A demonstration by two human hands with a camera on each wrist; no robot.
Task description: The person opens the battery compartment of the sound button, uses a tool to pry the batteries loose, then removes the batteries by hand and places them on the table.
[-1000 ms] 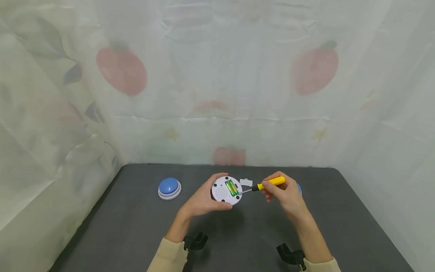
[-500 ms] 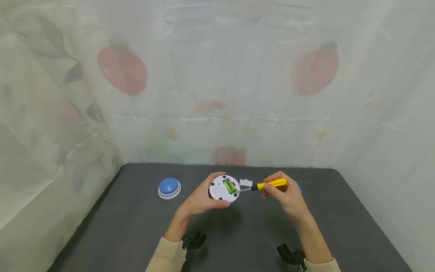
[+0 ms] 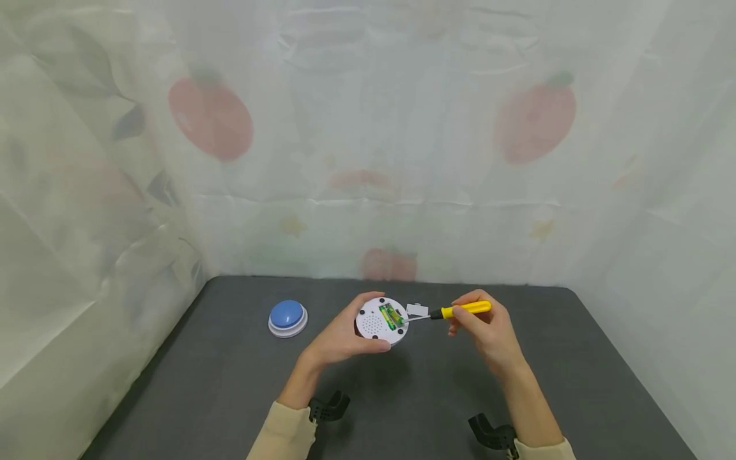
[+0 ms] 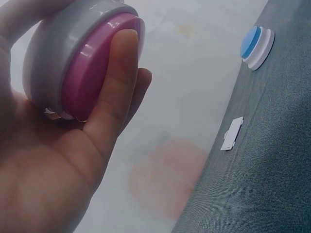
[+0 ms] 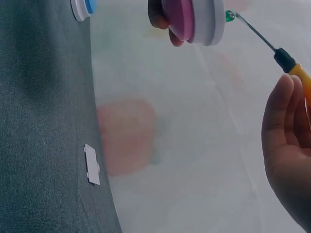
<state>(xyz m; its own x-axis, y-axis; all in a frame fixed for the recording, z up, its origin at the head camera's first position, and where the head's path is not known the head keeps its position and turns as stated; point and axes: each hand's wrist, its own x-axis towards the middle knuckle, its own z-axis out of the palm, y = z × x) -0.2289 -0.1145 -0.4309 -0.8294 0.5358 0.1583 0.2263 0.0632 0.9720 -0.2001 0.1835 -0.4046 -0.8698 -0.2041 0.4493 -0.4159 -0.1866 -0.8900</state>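
My left hand (image 3: pixel 339 335) grips a round white push button (image 3: pixel 370 324) by its sides, its underside facing me. The pink top (image 4: pixel 87 68) of the button shows in the left wrist view, fingers across it. Two green batteries (image 3: pixel 388 317) sit in the open compartment; one is tilted, its end (image 5: pixel 230 16) sticking out past the base. My right hand (image 3: pixel 491 332) pinches a screwdriver (image 3: pixel 473 308) by its yellow handle. The screwdriver's metal tip is right at the raised battery end.
On the dark table (image 3: pixel 241 383), a white battery cover (image 3: pixel 417 310) lies behind the hands. A blue push button (image 3: pixel 287 316) stands at the left. Another blue push button (image 4: pixel 254 46) is hidden behind my right hand in the head view. A printed curtain (image 3: pixel 368 236) hangs behind.
One battery, earlier flat in the compartment, has its near end lifted out. The screwdriver and right hand have shifted slightly right; the pink push button moved slightly left, then partly back.
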